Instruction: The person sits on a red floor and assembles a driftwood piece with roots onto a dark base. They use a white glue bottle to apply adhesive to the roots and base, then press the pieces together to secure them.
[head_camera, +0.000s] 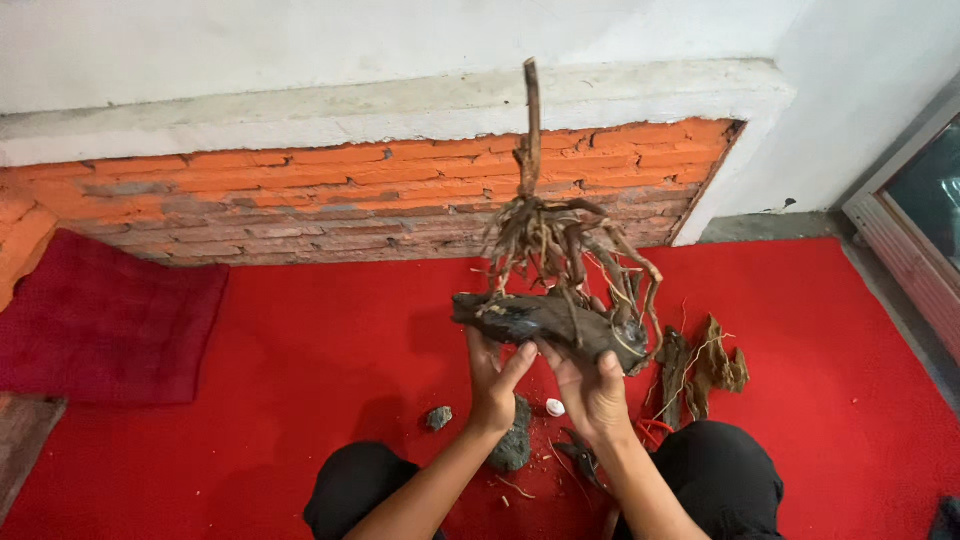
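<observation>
Your left hand (493, 385) and right hand (592, 390) both grasp a dark piece of driftwood (545, 318) from beneath, held above the red carpet (320, 370). A tangle of roots (560, 240) rises from it, topped by an upright stem (531, 120), before the far brick wall (300, 190). A dark stone (515, 440) lies just near of your left wrist, a small grey stone (438, 417) to its left. Bark scraps (705, 372) lie to the right.
</observation>
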